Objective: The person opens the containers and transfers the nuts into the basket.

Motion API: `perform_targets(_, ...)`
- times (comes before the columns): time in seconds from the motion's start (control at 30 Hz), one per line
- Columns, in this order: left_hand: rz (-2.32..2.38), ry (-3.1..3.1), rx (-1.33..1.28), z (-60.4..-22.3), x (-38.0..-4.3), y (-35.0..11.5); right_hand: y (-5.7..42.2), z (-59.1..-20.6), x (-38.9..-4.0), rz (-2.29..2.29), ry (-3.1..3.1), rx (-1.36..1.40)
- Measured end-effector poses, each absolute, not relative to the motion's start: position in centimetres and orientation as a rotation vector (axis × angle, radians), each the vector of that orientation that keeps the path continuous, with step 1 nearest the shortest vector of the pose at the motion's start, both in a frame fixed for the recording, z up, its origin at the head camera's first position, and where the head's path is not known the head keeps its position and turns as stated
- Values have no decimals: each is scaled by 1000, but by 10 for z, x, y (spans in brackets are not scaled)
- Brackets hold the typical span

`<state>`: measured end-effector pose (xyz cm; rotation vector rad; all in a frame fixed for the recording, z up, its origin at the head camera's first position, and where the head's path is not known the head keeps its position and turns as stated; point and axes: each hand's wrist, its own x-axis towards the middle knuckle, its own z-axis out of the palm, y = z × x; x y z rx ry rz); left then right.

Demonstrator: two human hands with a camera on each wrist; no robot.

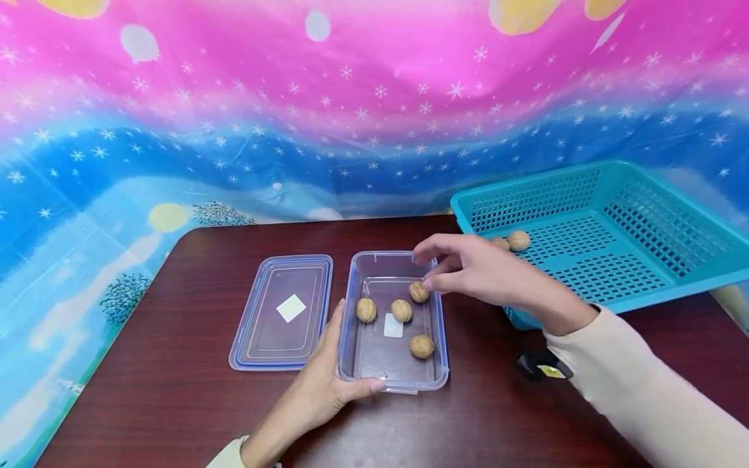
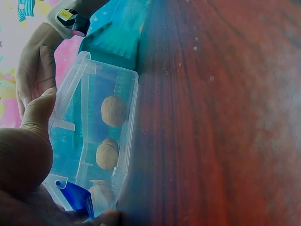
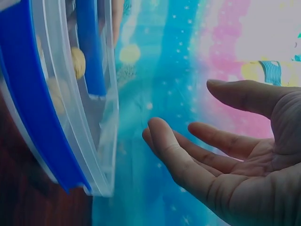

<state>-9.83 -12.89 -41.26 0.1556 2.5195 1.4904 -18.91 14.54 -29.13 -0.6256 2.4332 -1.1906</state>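
Note:
A clear plastic container (image 1: 374,367) with blue side latches sits on the table, several walnuts (image 1: 421,346) lying apart on its floor. My left hand (image 1: 318,387) grips its near left corner, thumb over the near wall and fingers along the left side. In the left wrist view the thumb (image 2: 40,110) and a blue latch (image 2: 77,195) show close up. Above the container's right wall hovers my right hand (image 1: 482,270), nothing between its spread fingers. In the right wrist view, thumb and fingers (image 3: 183,165) are apart, beside the container's outer wall.
Left of the container lies its clear lid (image 1: 263,325) with a blue seal and a white label. A teal perforated basket (image 1: 673,296) stands at the right, two walnuts (image 1: 519,240) at its left end. Behind the dark wooden table (image 1: 193,292) hangs a colourful patterned cloth (image 1: 351,130).

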Motion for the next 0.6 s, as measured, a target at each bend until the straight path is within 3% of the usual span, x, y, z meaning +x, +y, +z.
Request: perform_targets(0.6, 1476, 2536, 190, -411, -98, -129, 92, -347, -185, -1345, 2261, -534)
